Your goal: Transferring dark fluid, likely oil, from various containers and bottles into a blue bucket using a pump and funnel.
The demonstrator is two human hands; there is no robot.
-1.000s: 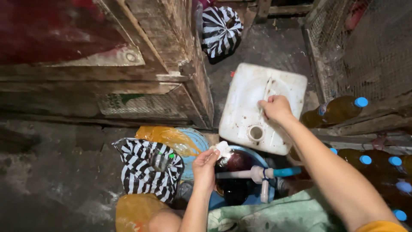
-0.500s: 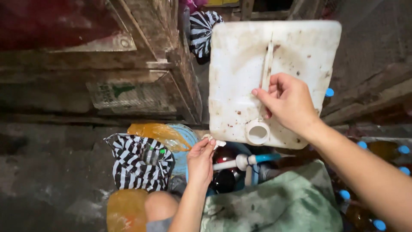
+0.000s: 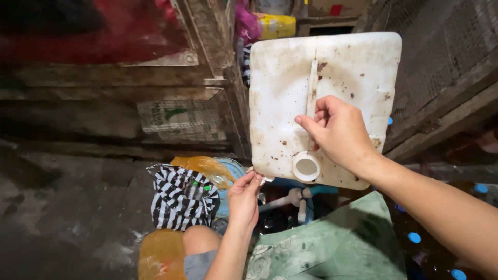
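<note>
Gripping the handle of the stained white jerry can (image 3: 353, 72), our right hand (image 3: 340, 132) holds it up, its open spout (image 3: 306, 167) facing us. Our left hand (image 3: 244, 194) pinches a small white scrap (image 3: 263, 179) just under the can's corner. Below sit a white pipe valve (image 3: 298, 198), a striped bag (image 3: 181, 197) and green cloth (image 3: 337, 243).

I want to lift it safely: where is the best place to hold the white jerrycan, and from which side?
Probably by the moulded handle bar along the top face of the white jerrycan, coming from the person's side, as the right hand does now. The bar is narrow enough for fingers to curl around, and it runs in line with the open spout, so the can should tip in a controlled way.
</note>
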